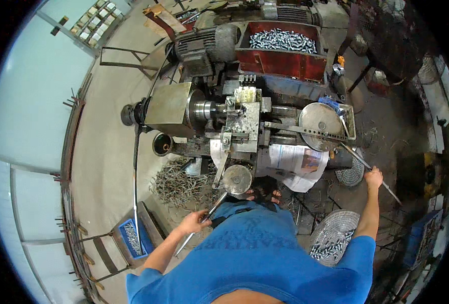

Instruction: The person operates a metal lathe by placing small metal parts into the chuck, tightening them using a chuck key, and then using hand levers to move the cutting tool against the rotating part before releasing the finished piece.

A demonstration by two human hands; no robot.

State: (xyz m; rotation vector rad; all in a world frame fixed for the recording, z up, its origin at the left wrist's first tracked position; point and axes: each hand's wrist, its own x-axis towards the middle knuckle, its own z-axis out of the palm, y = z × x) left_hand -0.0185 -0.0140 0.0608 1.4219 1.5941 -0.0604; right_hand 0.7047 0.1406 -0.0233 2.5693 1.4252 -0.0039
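Observation:
My left hand [193, 222] is closed around a metal lever [215, 205], which slants down and left from beside a small round disc [236, 179] at the front of a lathe. Out to the right, my right hand [373, 177] grips a long metal rod [356, 155]. That rod runs up to a flat bar with holes [305, 130], which crosses a larger round plate [319, 119]. Between the two hands lies the lathe's tool slide [244, 121], with the spindle chuck [200, 110] on its left. Whether a workpiece sits in the chuck is too small to tell.
Metal shavings [179, 185] heap below the spindle. A red bin [280, 63] of small metal parts stands behind the lathe, near an electric motor [204, 43]. A blue tray [132, 238] is at lower left, a round basket [342, 223] at lower right. Printed paper [298, 162] covers the bed's front.

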